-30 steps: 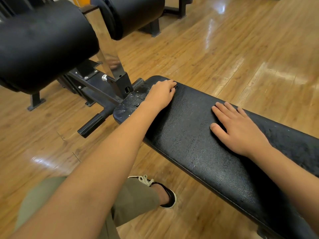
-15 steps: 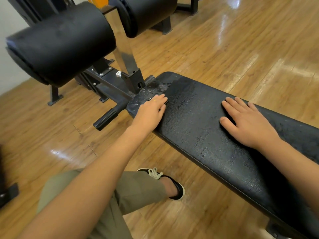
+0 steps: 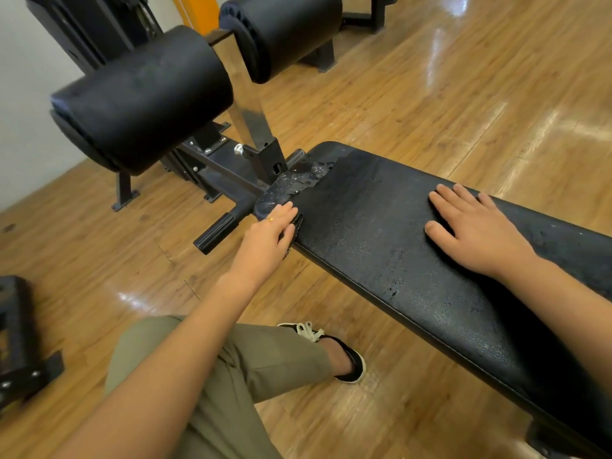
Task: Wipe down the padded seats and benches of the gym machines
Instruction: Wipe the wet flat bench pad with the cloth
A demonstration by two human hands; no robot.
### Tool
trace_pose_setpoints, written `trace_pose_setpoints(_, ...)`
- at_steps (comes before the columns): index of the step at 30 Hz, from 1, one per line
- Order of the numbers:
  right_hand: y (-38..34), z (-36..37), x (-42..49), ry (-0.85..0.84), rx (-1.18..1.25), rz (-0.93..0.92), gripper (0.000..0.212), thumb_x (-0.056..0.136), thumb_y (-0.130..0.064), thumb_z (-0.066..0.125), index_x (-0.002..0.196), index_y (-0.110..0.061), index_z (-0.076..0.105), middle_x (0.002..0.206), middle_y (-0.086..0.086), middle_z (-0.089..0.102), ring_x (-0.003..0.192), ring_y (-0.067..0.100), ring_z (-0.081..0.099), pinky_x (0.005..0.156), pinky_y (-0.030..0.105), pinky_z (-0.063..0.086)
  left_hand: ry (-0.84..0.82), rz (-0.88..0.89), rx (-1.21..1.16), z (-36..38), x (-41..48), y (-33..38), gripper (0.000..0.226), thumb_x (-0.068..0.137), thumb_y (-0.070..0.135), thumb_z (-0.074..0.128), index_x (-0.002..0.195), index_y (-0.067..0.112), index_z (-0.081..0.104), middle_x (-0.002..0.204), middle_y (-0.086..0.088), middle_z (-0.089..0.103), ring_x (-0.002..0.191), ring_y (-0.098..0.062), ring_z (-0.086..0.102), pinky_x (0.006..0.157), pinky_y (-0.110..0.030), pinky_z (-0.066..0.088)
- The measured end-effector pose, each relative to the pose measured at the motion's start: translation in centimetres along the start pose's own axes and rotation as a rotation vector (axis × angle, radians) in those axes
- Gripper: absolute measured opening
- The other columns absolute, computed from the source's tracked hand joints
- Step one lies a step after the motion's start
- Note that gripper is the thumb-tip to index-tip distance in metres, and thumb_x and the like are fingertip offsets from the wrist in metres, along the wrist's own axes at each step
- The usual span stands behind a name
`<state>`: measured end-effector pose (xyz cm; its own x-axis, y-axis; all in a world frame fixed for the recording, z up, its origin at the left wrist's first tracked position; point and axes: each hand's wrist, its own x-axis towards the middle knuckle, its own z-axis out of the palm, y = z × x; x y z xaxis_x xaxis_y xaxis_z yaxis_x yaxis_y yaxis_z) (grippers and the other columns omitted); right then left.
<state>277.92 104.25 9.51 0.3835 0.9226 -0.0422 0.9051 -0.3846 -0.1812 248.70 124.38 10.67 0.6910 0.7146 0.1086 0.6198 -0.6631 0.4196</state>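
Head view: left grip [image 3: 271, 238] holds a dark cloth [image 3: 297, 225] at the bench pad [image 3: 381, 240] edge; right grip [image 3: 477, 231] lies wide and flat on it.

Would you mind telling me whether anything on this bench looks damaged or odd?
Yes: the bench pad is damaged at its end nearest the foam rollers. Its black covering is cracked and flaking into a rough, greyish patch, unlike the smoother rest. The left hand holds a dark cloth beside it.
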Motion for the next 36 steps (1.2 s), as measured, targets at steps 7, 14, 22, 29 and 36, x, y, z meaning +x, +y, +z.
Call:
trace_pose_setpoints(7,-2.2,-1.0,3.5,-0.072,0.089,-0.017,0.072,0.098,-0.06,0.029,0.157,-0.017,0.024,0.167,0.001,0.012,0.154,0.021,0.005,0.122,0.052,-0.002,0.046,0.024,-0.054,1.3,1.5,1.5,0.041,0.104,0.019,0.049,0.145,0.017,0.05,0.153,0.007,0.041,0.145,-0.008,0.031,0.12,-0.03,0.021)
trace_pose_setpoints(14,-3.3,0.8,3.5,0.013,-0.03,-0.021,0.072,0.099,-0.059,0.011,0.16,-0.02,0.011,0.167,-0.003,0.003,0.154,0.018,-0.002,0.124,0.046,0.0,-0.087,0.153,0.0,3.3,8.7,4.4,0.044,0.105,0.025,0.047,0.148,0.014,0.046,0.156,0.001,0.038,0.147,-0.015,0.03,0.12,-0.04,0.028)
trace_pose_setpoints(22,-3.3,1.0,3.7,0.015,-0.057,-0.019,0.083,0.09,-0.065,0.004,0.16,-0.022,0.013,0.167,-0.005,0.005,0.154,0.017,0.0,0.125,0.046,0.003,-0.099,0.183,0.126,4.6,18.1,7.2,0.033,0.105,0.023,0.043,0.131,0.011,0.06,0.148,-0.006,0.05,0.134,-0.03,0.047,0.104,-0.049,0.043)
trace_pose_setpoints(29,-3.4,0.9,3.6,0.013,-0.053,-0.019,0.083,0.09,-0.066,0.004,0.16,-0.022,0.013,0.167,-0.005,0.005,0.154,0.017,0.0,0.125,0.046,0.003,-0.077,0.167,0.074,4.3,16.0,5.6,0.035,0.103,0.019,0.043,0.135,0.015,0.059,0.146,-0.005,0.053,0.137,-0.027,0.046,0.104,-0.047,0.041)
trace_pose_setpoints(36,-3.3,1.0,3.6,0.02,-0.044,-0.024,0.082,0.09,-0.065,0.005,0.159,-0.022,0.014,0.167,-0.005,0.007,0.154,0.017,0.001,0.125,0.046,0.002,-0.093,0.178,0.03,2.5,10.7,2.9,0.042,0.105,0.021,0.045,0.146,0.014,0.049,0.155,-0.002,0.041,0.145,-0.016,0.033,0.119,-0.038,0.029)
